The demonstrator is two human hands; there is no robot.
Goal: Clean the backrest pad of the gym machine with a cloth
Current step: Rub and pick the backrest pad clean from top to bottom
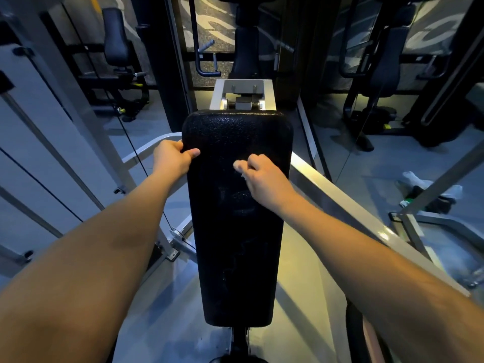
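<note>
Cloth (238,165) seemingly under right hand (264,180)

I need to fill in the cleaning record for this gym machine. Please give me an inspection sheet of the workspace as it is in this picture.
Surface: black backrest pad, tilted away from the camera, faint smear marks on its middle and lower part.
Job's things: pale cloth, bunched small, mostly hidden in the right hand.
Clutter: white and dark items on the floor at right; what they are is unclear.
Grippers: left hand grips the pad's left edge; right hand presses the cloth on the pad.
Cables: thin dark machine cable running down at left.
Surroundings: grey metal frame, other gym machines behind.
</note>
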